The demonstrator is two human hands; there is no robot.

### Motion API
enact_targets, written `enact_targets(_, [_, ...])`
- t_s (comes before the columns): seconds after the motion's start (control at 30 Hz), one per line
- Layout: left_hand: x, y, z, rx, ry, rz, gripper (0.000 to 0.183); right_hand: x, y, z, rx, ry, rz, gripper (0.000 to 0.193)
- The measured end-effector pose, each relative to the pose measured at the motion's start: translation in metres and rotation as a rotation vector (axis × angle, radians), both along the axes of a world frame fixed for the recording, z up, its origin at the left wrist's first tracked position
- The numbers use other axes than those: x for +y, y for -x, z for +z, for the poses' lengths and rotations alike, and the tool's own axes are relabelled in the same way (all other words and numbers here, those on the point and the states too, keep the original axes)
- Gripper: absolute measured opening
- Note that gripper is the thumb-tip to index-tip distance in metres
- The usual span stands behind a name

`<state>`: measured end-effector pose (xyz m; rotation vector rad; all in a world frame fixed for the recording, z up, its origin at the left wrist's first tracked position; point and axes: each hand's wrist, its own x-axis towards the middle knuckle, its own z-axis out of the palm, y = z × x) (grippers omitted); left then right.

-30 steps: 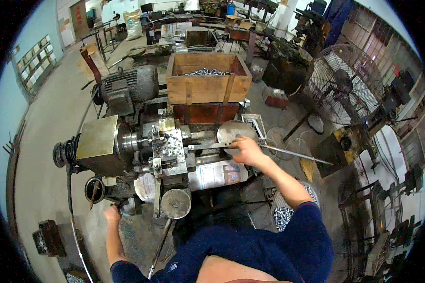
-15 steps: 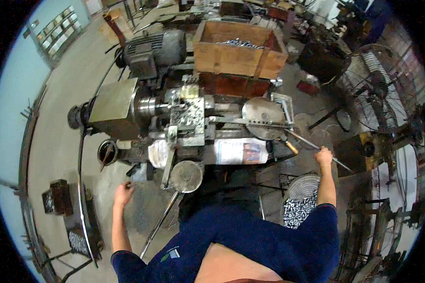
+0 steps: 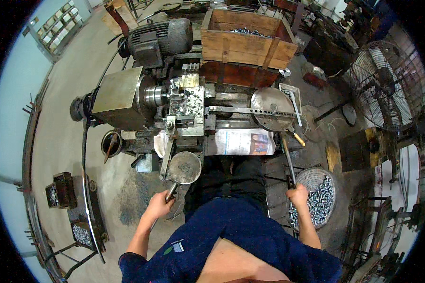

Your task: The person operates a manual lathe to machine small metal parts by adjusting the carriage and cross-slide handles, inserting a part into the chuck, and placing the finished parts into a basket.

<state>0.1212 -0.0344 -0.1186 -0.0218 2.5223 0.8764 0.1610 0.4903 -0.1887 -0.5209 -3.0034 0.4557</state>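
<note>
My left hand [image 3: 161, 204] is closed around a metal lever [image 3: 172, 191] just below a round steel disc [image 3: 184, 168]. On the right, my right hand [image 3: 297, 194] grips the lower part of a long lever rod [image 3: 288, 158], which runs up to a larger round plate [image 3: 272, 109]. Both levers belong to a small lathe [image 3: 189, 111] in front of me. Dark chips lie scattered over its flat slide, beside the shiny chuck [image 3: 154, 95]. Close to my right hand stands a round basket [image 3: 331, 181] holding many small metal parts.
A wooden crate [image 3: 241, 48] with metal pieces stands behind the lathe, next to an electric motor [image 3: 160, 41]. A large fan [image 3: 387, 85] is at right. Near the left floor are a dark pot [image 3: 110, 143] and a metal box [image 3: 61, 190].
My left hand has moved right and taken hold of the left lever. My right hand has come down and inward, swinging the right lever from a slant to nearly upright in the picture.
</note>
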Motion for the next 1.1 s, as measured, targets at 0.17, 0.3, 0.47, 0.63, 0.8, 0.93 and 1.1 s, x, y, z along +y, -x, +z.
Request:
enact_targets(0.17, [-0.001,-0.001,-0.005,0.011,-0.044,0.014,0.020,-0.045,0.004,0.037,-0.168,0.198,-0.131,0.024])
enact_targets(0.3, [-0.007,-0.001,-0.013,-0.003,-0.049,0.012,0.021,-0.035,0.005,0.025,-0.215,0.117,-0.074,0.027])
enact_targets(0.47, [-0.007,0.000,0.003,-0.127,-0.119,0.037,0.028,0.018,0.020,0.012,-0.320,-0.144,-0.019,0.030])
enact_targets(0.63, [-0.038,0.021,0.015,-0.331,-0.464,0.000,0.036,0.100,0.075,0.039,-0.410,-0.351,-0.305,0.039])
enact_targets(0.8, [-0.144,0.077,-0.098,0.039,-0.166,0.310,0.044,0.129,0.169,0.047,-0.284,-0.451,-0.434,0.048])
enact_targets(0.93, [-0.188,0.114,-0.132,0.397,0.570,0.179,0.039,0.087,0.173,0.025,-0.019,-0.570,-0.262,0.068])
enact_targets(1.1, [-0.202,0.125,-0.176,0.273,0.759,0.030,0.041,0.025,0.119,0.011,0.129,-0.351,-0.039,0.069])
